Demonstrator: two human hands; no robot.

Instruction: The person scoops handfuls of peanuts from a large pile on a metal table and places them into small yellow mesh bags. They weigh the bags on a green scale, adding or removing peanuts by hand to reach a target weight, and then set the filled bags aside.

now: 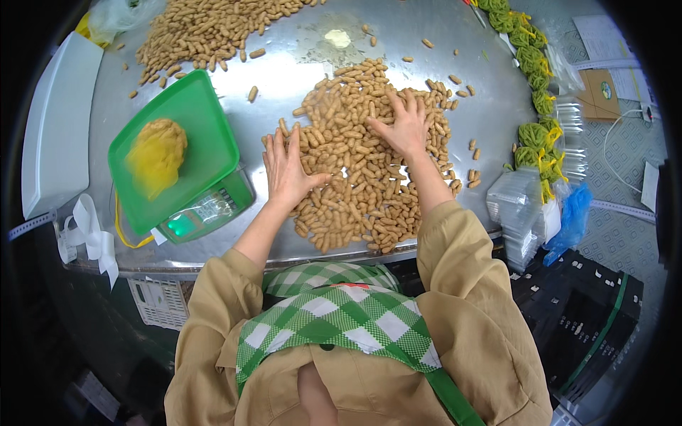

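Unshelled peanuts lie spread in a pile on a metal table in front of me. At the pile's left edge is my left hand, fingers spread and thumb over the peanuts. My right hand rests with spread fingers on the upper right of the pile. Neither hand grips anything. Left of the pile stands a digital scale with a green tray. The tray holds a yellow mesh bag that appears filled with peanuts.
A bigger peanut heap covers the far left. Bundled green vegetables line the right edge, beside stacked clear plastic packaging and a blue plastic bag. A white box and a label roll sit at left.
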